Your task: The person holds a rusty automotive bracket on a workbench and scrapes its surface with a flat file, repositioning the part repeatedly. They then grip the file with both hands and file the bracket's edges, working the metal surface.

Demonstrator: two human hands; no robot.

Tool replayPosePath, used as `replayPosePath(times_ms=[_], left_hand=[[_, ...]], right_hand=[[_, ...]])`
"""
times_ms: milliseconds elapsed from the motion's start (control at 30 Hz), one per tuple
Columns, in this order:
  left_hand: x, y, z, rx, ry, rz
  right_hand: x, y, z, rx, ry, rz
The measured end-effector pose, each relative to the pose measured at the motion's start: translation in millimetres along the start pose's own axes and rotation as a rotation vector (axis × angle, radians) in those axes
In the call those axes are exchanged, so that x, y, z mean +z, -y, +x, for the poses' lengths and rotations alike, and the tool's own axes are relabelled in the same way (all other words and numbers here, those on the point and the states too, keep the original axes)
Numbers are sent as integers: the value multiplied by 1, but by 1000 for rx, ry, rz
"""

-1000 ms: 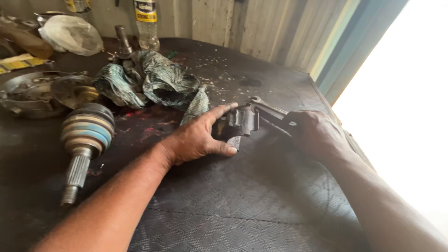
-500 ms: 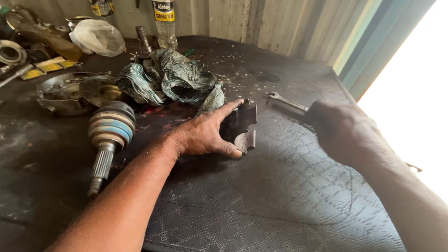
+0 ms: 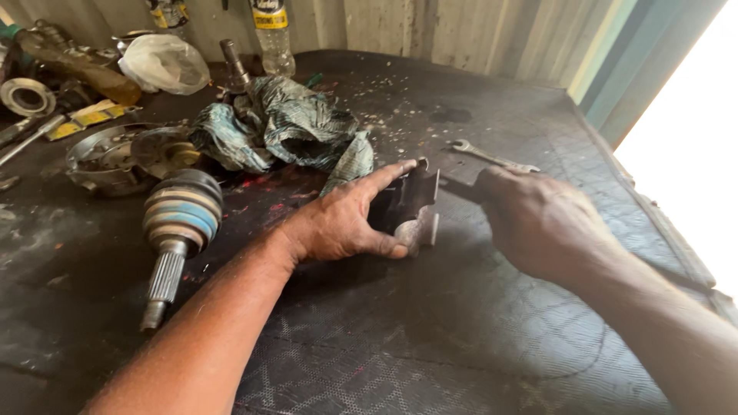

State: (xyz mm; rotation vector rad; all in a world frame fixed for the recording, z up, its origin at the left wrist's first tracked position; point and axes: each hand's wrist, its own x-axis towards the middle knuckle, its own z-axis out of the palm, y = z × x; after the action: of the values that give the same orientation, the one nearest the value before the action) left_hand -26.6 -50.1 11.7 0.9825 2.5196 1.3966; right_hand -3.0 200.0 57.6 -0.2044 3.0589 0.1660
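Metal, round and shallow, a grimy pan (image 3: 104,157) sits well beyond the left hand (image 3: 346,223), holding a dark disc-shaped part; its other contents are too murky to tell. That left hand lies palm down on the dark rubber-matted surface (image 3: 430,338), thumb and forefinger clasping a small dark metal block (image 3: 411,204). Just to its right, the right hand (image 3: 542,223) is closed around a slim dark tool handle (image 3: 460,189), mostly hidden by the knuckles; its tip meets the block.
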Motion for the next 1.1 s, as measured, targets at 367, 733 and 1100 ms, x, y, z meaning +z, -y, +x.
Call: replayPosePath(times_ms=[367, 733, 1100], left_hand=[[-1, -11, -2, -111, -12, 36], [1, -5, -1, -57, -28, 52], [0, -3, 0, -96, -8, 80]], right_hand=[[7, 14, -10, -143, -169, 327], [10, 22, -15, -218, -203, 416], [20, 22, -10, -74, -213, 353]])
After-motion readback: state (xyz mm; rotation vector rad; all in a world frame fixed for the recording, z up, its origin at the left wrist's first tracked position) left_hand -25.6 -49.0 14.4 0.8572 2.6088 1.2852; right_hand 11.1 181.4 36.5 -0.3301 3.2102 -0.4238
